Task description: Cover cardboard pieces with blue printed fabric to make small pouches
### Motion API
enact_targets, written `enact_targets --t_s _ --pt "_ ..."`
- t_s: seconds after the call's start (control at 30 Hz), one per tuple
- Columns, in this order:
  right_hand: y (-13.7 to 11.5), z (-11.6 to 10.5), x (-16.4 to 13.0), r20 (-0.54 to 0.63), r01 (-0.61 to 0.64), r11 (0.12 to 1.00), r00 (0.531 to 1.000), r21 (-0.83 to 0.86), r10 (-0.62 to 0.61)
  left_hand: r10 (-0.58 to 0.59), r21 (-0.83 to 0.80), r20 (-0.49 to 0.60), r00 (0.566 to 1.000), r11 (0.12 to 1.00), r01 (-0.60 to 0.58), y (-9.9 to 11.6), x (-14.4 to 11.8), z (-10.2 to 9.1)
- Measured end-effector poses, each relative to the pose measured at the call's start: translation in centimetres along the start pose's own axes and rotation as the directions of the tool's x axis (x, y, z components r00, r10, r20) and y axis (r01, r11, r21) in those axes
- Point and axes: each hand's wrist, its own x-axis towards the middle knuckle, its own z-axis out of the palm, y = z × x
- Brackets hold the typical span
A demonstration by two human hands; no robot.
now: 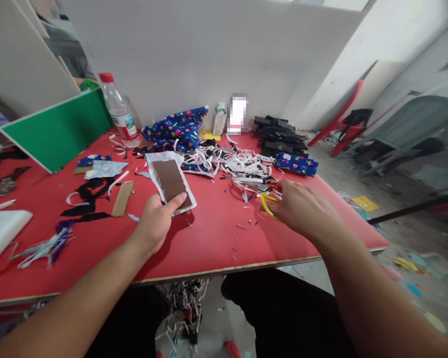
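The left hand (155,223) grips a brown card (170,181) by its near end, thumb pressed on top, holding it just above the red worktop (209,243). The card sits on a pale sheet that sticks out around its sides. The right hand (302,209) is closed over the yellow handles of a pair of scissors (268,201), whose blades point into a heap of white paper strips (231,166) lying in the middle of the worktop.

The near edge of the worktop runs bare wood-coloured from left to right just in front of the person's lap, and the right edge falls away to a littered floor (406,238). Between the two hands and the near edge there is a clear red stretch with only tiny scraps on it. To the left lie black strips (87,196), a cardboard slip (122,199), and a white pad (2,231) at the far left edge. A green board (59,132) stands tilted at the back left, with a clear bottle (119,112) with a red cap just beside it. Blue patterned cloth (177,128) is bunched at the back, a small carton (219,119) stands against the wall, and a stack of black pieces (280,136) sits at the back right with a small blue patterned roll (296,164) in front of it.

The bottle has a red and white label, but its writing is too small to read; a blurred patch beside the carton hides whatever is there.
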Motion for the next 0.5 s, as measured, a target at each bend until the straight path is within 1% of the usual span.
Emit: enact_targets --t_s 0.07,0.1,0.13,0.17,0.2,0.27,0.3,0.33,0.37,0.43,0.5 --pt "1.1 -0.2 0.2 -0.123 0.023 0.997 0.992 -0.073 -0.032 0.006 0.045 0.0 1.0 0.999 -0.006 -0.3 0.2 -0.2" --pt "1.5 -0.3 0.3 -0.181 0.026 0.997 0.983 -0.073 -0.039 0.013 0.06 0.009 1.0 0.998 -0.014 -0.4 0.2 -0.2" --pt "1.7 -0.4 0.4 -0.221 0.02 0.999 0.975 -0.039 -0.028 0.022 0.073 0.021 1.0 0.997 -0.024 -0.5 0.2 -0.3" --pt "1.8 -0.6 0.6 -0.227 0.002 1.0 0.974 0.026 0.004 0.028 0.086 0.034 0.999 0.996 -0.031 -0.6 0.3 -0.2" --pt "1.7 -0.9 0.8 -0.189 -0.021 0.995 0.981 0.102 0.04 0.03 0.102 0.048 0.998 0.994 -0.035 -0.7 0.3 -0.2" --pt "1.6 -1.7 1.6 -0.027 -0.058 0.981 0.998 0.184 0.064 0.02 0.13 0.071 0.997 0.991 -0.03 -1.0 0.3 -0.1" --pt "1.6 -2.2 2.1 0.048 -0.053 0.982 0.998 0.182 0.046 0.013 0.142 0.082 0.997 0.99 -0.024 -1.1 0.3 -0.1" --pt "1.7 -2.9 2.8 0.091 -0.025 0.987 0.996 0.158 0.011 0.006 0.149 0.089 0.996 0.989 -0.019 -1.2 0.4 -0.1" --pt "1.9 -3.8 3.7 0.085 0.014 0.99 0.996 0.144 -0.026 0.001 0.149 0.091 0.996 0.989 -0.015 -1.3 0.4 0.0" --pt "2.7 -5.8 5.5 -0.002 0.057 0.982 0.998 0.182 -0.058 -0.004 0.135 0.082 0.997 0.991 -0.008 -1.3 0.5 0.0" --pt "3.8 -7.9 7.1 -0.107 0.103 0.952 0.991 0.288 -0.075 -0.005 0.113 0.067 0.998 0.994 -0.002 -1.3 0.6 0.0"
